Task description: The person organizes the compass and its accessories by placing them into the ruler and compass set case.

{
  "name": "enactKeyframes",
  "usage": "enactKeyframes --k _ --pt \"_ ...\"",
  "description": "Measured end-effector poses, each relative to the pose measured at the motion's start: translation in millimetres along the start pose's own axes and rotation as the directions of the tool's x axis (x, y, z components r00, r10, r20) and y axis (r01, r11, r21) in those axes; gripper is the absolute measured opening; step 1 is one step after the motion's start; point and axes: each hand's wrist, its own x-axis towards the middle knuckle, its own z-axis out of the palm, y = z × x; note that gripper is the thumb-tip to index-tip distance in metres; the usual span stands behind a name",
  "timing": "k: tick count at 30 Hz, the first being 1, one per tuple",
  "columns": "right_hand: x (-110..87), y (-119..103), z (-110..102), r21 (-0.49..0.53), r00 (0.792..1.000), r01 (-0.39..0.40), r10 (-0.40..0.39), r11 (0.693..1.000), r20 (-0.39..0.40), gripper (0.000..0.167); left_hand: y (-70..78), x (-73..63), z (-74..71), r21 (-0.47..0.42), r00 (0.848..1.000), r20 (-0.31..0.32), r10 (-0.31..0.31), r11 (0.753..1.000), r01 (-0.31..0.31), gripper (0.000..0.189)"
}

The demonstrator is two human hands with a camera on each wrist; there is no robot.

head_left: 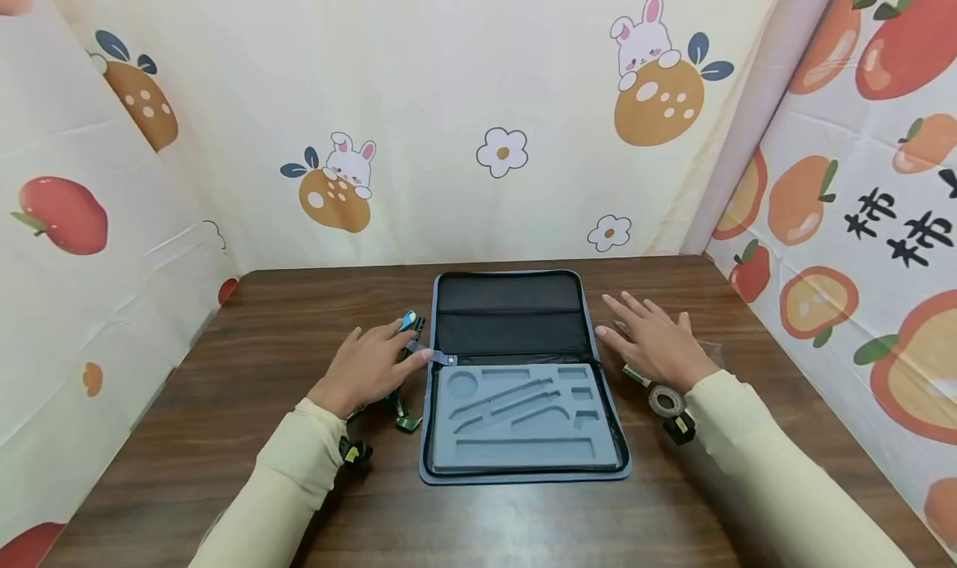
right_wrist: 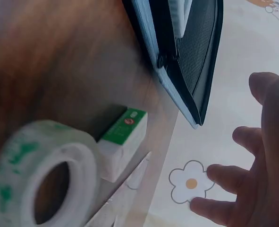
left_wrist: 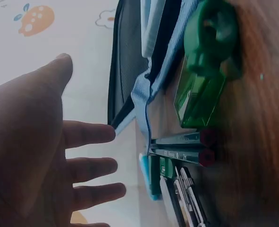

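Observation:
A zippered blue case (head_left: pixel 428 467) lies unfolded on the table, its black mesh lid (head_left: pixel 508 331) at the back. In it sits a grey-blue insert (head_left: pixel 478 458) with shaped, unfilled recesses. My left hand (head_left: pixel 370 369) hovers with spread fingers by the case's left side, holding nothing. Below it lie dark green pencils (left_wrist: pixel 179 155), a translucent green sharpener (left_wrist: pixel 203 101) and slim metal tools (left_wrist: pixel 189 196). To the right of the case my right hand (head_left: pixel 654 340) is spread above a tape roll (right_wrist: pixel 12 170) and a green-and-white eraser (right_wrist: pixel 125 130), also holding nothing.
A blue strap (left_wrist: pixel 141 101) hangs at the case's left edge. Clear plastic packaging (right_wrist: pixel 122 196) lies beside the eraser. Fruit-patterned curtains (head_left: pixel 449 203) enclose the brown wooden table (head_left: pixel 523 526) at the back and both sides.

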Motion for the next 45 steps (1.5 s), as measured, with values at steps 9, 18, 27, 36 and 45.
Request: enactKeyframes --k 9,18,27,36,45 --pt "-19.3 -3 6 -0.014 1.0 0.003 -0.003 1.0 0.002 0.072 20.5 -12.5 -2.6 0.089 0.996 -0.011 0.091 0.992 -0.09 0.065" --pt "-35.9 -3 10 -0.03 1.0 0.023 -0.023 0.999 0.008 0.066 28.5 -21.7 0.8 0.073 0.985 -0.006 0.17 0.983 -0.169 0.058" --pt "-45.5 -2 10 -0.127 0.994 0.096 -0.101 0.987 -0.033 0.031 39.6 -26.5 2.3 0.128 0.979 -0.017 0.203 0.972 -0.199 0.064" --pt "-58.8 -8 16 -0.088 0.994 0.103 -0.107 0.991 -0.037 0.022 45.7 -40.1 14.0 0.113 0.979 0.055 0.196 0.973 -0.201 0.078" --pt "-63.0 -4 20 -0.081 0.986 0.123 -0.131 0.989 -0.105 0.013 41.0 -41.3 17.3 0.081 0.969 0.035 0.246 0.965 -0.248 0.083"
